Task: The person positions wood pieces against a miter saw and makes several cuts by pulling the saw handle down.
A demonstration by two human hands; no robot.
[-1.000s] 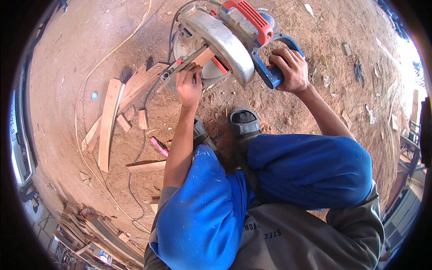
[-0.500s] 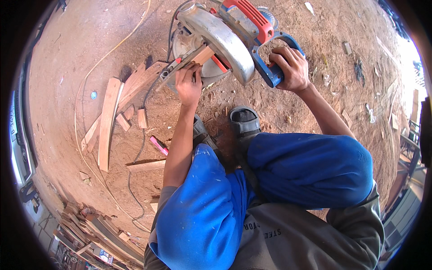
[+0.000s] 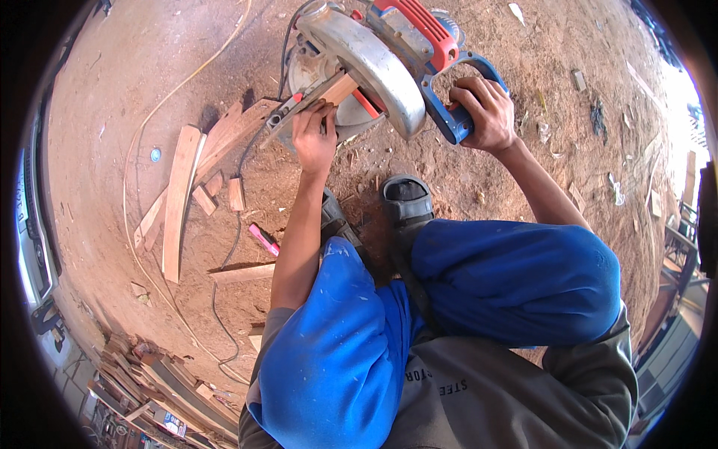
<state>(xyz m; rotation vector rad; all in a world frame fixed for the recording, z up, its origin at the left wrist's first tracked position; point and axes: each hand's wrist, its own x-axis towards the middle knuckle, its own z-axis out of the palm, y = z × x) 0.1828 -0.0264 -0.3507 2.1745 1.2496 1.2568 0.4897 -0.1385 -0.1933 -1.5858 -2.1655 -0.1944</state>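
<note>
A miter saw [image 3: 374, 60] with a silver blade guard, a red and blue motor housing and a blue loop handle [image 3: 452, 126] stands on the ground at the top. My right hand [image 3: 488, 116] is wrapped round that handle. To the left, my left hand [image 3: 314, 142] pinches a short wooden piece [image 3: 340, 90] against the saw's fence, its fingertips on the near side of the wood. One end of the piece lies beside the guard. The blade itself is mostly hidden under the guard.
Several wooden boards [image 3: 179, 202] and offcuts lie on the dirt floor at left, near a pink marker [image 3: 263, 238]. A dark cord [image 3: 238, 239] and a yellowish cable [image 3: 134, 150] run past them. More scrap wood [image 3: 176, 389] is heaped at lower left. My sandalled feet [image 3: 406, 198] are close to the saw.
</note>
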